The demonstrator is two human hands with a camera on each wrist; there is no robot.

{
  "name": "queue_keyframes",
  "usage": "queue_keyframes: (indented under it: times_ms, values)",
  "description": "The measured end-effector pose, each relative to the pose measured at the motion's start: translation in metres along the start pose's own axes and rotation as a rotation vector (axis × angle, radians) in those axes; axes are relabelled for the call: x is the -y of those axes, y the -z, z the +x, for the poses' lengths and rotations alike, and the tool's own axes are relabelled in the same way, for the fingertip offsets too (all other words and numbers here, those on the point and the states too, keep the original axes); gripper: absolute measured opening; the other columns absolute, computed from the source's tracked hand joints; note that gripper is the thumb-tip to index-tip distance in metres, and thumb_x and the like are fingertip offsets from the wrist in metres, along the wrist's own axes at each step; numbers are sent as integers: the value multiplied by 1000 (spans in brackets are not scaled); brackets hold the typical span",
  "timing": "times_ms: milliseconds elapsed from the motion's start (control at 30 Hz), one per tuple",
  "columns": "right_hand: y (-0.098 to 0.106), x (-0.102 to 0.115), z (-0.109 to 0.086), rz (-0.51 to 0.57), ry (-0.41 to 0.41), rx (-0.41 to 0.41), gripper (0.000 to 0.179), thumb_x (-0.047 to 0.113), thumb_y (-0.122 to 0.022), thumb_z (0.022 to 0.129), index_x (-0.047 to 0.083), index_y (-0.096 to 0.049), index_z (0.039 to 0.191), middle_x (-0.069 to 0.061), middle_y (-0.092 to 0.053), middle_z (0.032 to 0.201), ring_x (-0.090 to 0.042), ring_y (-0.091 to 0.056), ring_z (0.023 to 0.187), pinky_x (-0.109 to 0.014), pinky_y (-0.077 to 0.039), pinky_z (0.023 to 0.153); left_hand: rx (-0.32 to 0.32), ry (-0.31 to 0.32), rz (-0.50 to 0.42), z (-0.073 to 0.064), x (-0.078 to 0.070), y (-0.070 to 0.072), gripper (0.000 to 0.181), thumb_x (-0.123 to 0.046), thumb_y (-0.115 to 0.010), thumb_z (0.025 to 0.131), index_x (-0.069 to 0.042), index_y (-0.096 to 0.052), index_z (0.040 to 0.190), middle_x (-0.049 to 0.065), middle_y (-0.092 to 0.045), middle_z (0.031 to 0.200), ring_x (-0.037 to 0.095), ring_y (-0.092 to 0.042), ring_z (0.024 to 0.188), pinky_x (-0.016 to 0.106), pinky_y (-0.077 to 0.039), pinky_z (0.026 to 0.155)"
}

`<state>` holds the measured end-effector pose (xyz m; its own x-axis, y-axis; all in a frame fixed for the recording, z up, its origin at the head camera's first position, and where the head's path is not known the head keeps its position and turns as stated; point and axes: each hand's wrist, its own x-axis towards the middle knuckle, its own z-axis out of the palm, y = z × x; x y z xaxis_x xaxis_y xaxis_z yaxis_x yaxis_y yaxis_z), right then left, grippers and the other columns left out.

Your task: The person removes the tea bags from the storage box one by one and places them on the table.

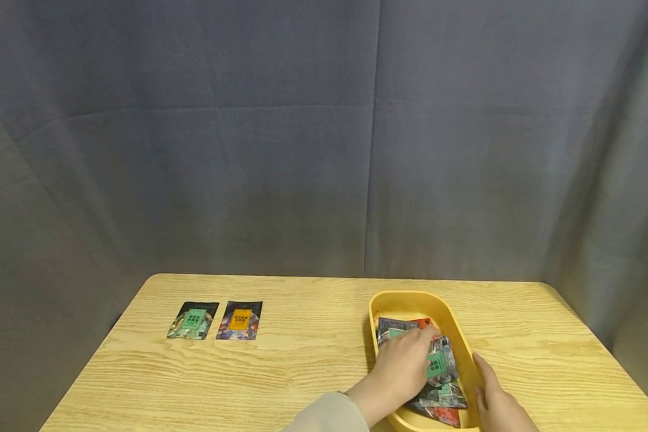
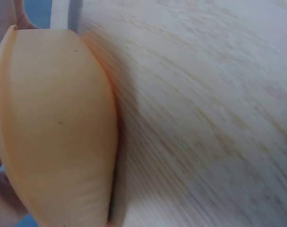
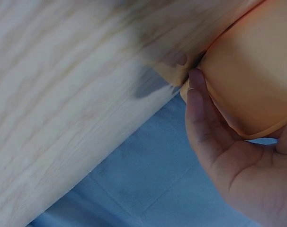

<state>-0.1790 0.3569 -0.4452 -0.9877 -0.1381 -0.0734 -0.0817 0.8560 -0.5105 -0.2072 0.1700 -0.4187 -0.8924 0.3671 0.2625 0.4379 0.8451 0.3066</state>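
Observation:
My left hand (image 1: 405, 363) reaches down into a yellow plastic bin (image 1: 375, 303), its fingers among small printed packets. Beside those fingers is a dark packet with a green label (image 1: 436, 364); the back of the hand hides the grip, so I cannot tell whether it pinches one. Other packets, some with red parts, lie overlapping in the bin, like the red one (image 1: 447, 415) near its front end. At the bin's right side, my right hand (image 1: 499, 405) holds the wall; in the right wrist view its fingers (image 3: 196, 101) lie along the outside of the bin (image 3: 257, 80).
Two packets lie flat, side by side, at the table's far left: one green-labelled (image 1: 193, 321), one orange-labelled (image 1: 240, 320). The bin stands on the right part of the wooden table (image 1: 302, 360). A grey curtain (image 1: 281, 150) hangs behind and around the table.

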Motion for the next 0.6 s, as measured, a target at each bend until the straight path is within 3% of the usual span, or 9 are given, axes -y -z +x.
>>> queue_keyframes:
  times_ms: [133, 333, 600]
  values:
    - [0, -1, -1, -12, 37, -26, 53, -5, -45, 96, -10, -17, 141, -26, -63, 71, -23, -59, 53, -36, -43, 45, -11, -24, -54, -1, -5, 6, 41, -14, -75, 89, -35, -64, 123, -13, -64, 106, 1, -62, 81, 19, -48, 58]
    - [0, 1, -2, -9, 48, -35, 53, -5, -46, 96, -11, -18, 141, -18, -61, 65, -19, -55, 47, -32, -40, 43, -29, -44, -113, -3, -6, 15, 24, -14, -71, 93, -33, -72, 107, -15, -63, 107, -3, -58, 76, 14, -45, 57]
    - [1, 3, -3, -16, 19, -20, 53, -5, -44, 97, -11, -17, 141, -31, -63, 76, -26, -62, 56, -37, -44, 47, -151, -20, -196, -4, 5, 36, 28, -14, -69, 94, -30, -68, 117, -11, -65, 107, 1, -61, 79, 17, -49, 66]
